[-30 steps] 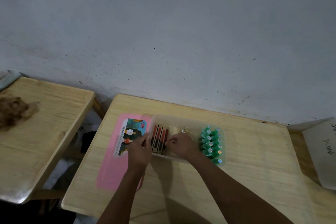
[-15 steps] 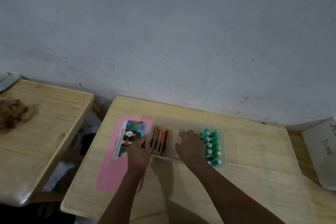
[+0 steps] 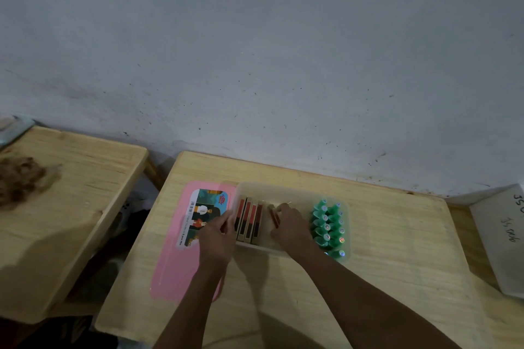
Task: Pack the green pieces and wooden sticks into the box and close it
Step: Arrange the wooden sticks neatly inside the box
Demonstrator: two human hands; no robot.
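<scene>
1. The box [image 3: 283,187] sits mid-table [image 3: 402,252], with bare wood to its right and front. A pink lid [image 3: 175,263] lies flat against its left side.
2. The left hand [image 3: 217,239] grips the box's left wall. The right hand [image 3: 290,229] pinches one stick [image 3: 272,214] in the gap inside.
3. Four sticks [image 3: 249,221] stand on edge at the left. About a dozen green pieces [image 3: 330,228], in two rows, fill the right end.

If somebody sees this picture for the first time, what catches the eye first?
The bright green plastic pieces packed in the right end of the translucent plastic box stand out first. A flat pink lid with a picture label lies on the wooden table, left of the box.
</scene>
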